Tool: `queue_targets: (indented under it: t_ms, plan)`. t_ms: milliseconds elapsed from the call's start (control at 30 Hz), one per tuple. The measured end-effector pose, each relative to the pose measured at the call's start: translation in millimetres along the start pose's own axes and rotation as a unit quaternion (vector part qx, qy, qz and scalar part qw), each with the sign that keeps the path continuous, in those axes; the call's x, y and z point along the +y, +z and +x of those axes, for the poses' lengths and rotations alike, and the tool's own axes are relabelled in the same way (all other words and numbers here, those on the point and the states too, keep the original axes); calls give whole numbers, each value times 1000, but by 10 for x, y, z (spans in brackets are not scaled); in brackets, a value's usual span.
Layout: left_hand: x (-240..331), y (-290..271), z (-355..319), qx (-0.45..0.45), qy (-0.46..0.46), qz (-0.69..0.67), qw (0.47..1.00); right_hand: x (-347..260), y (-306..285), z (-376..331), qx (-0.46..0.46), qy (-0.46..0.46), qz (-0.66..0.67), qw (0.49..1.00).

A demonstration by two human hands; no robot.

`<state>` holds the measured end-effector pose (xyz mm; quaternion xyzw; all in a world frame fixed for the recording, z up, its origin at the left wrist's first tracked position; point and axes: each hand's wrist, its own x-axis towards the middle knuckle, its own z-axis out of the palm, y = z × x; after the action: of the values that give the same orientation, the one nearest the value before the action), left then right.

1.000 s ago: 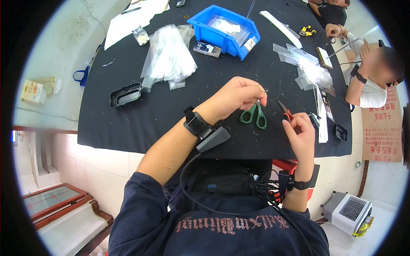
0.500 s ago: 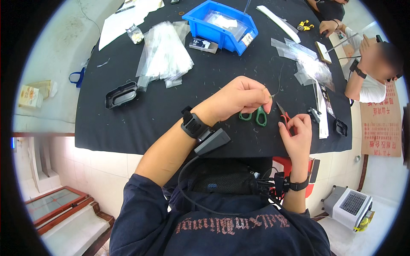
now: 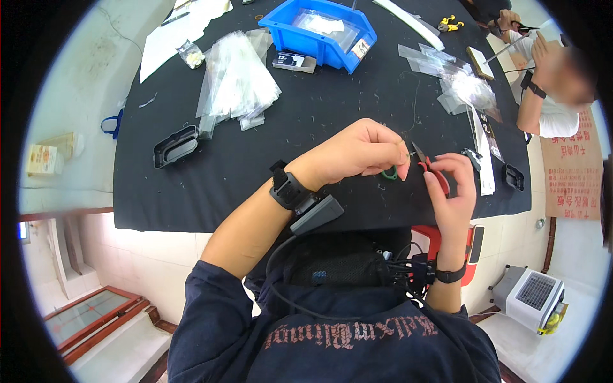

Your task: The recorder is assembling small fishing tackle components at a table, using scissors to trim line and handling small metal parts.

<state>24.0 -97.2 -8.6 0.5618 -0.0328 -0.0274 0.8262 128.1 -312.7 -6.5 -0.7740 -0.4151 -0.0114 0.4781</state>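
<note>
My left hand [image 3: 373, 152] is closed in a pinch over the black-covered table. A thin thread [image 3: 416, 105] seems to run from its fingertips and curves away over the cloth. Partly hidden beneath that hand are green-handled scissors [image 3: 391, 174]. On the right, my right hand [image 3: 454, 185] grips small red-handled scissors [image 3: 440, 180] between thumb and fingers. Their dark pointed blades aim up and left, close to my left fingertips. Whether the blades touch the thread is too small to tell.
A blue bin [image 3: 319, 32] holds clear bags, with a small box [image 3: 294, 62] in front. Clear plastic sleeves [image 3: 236, 83] lie left, more bags [image 3: 463, 86] right. Black trays [image 3: 175, 147] and yellow-black pliers [image 3: 450, 24] are on the table. Another person [image 3: 549, 83] sits at the right edge.
My right hand has shifted slightly right and up with the red-handled scissors. My left hand now covers more of the green-handled scissors. The whole view has turned a little.
</note>
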Motion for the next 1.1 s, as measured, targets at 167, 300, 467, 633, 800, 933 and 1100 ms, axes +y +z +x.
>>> queue_targets:
  t_ms: [167,300,467,633,800,933,1100]
  plan:
    - [-14,17,6,-49,-41,11,998,-195,31,85,-7,-23,90,996]
    - [-13,37,3,-56,-42,14,997,-200,71,152,-31,-63,60,996]
    - [-25,46,7,-45,-45,14,998,-202,114,157,-24,-90,50,994]
    - [-32,51,11,-50,-47,10,998,-229,111,134,-5,-78,58,995]
    - [-25,62,16,-50,-42,6,998,-202,124,130,-6,-73,72,995]
    - [-29,70,15,-46,-44,0,998,-192,133,121,-5,-58,84,995]
    - [-34,65,13,-46,-39,13,998,-190,132,125,-10,-61,89,994]
